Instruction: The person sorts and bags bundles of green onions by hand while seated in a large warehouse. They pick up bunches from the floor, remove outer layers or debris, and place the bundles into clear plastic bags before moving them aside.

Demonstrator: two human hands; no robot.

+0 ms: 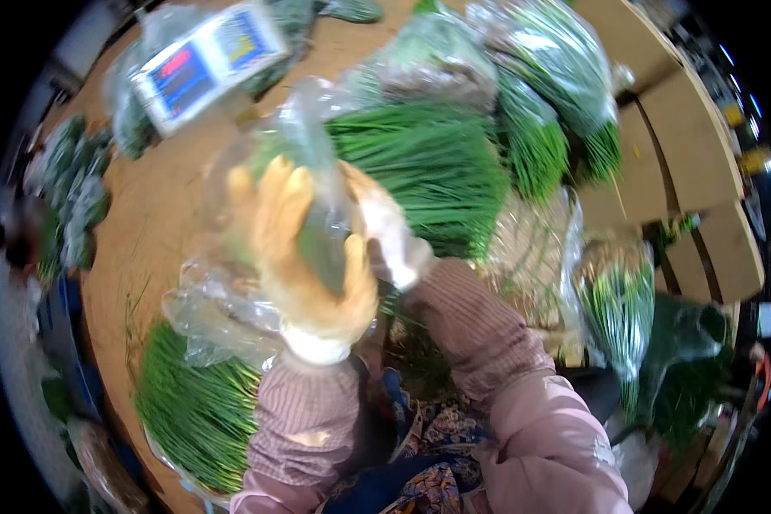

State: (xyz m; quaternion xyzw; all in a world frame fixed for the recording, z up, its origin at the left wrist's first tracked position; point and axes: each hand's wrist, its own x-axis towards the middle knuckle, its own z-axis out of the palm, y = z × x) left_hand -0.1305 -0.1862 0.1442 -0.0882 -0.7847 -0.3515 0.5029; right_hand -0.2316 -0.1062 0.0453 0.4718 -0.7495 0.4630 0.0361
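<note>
My left hand point(304, 265), in a tan-stained work glove, is raised with its fingers stretched apart. A blurred clear plastic bag point(310, 128) stands up just beyond and between my hands. My right hand point(381, 223), gloved too, is closed at the bag's right side, though motion smears its fingers. Just past my right hand lies a big pile of long green chives point(428, 163). Another bundle of chives point(197, 403) rests to the left of my left forearm, with crumpled clear plastic point(223, 317) at its upper end.
A white digital scale point(210, 67) stands at the far left of the brown table point(163, 206). Bagged greens point(565, 68) lie at the back right, beside cardboard boxes point(690, 146). Another bagged bundle point(618, 300) is at the right. Filled bags point(73, 188) line the left edge.
</note>
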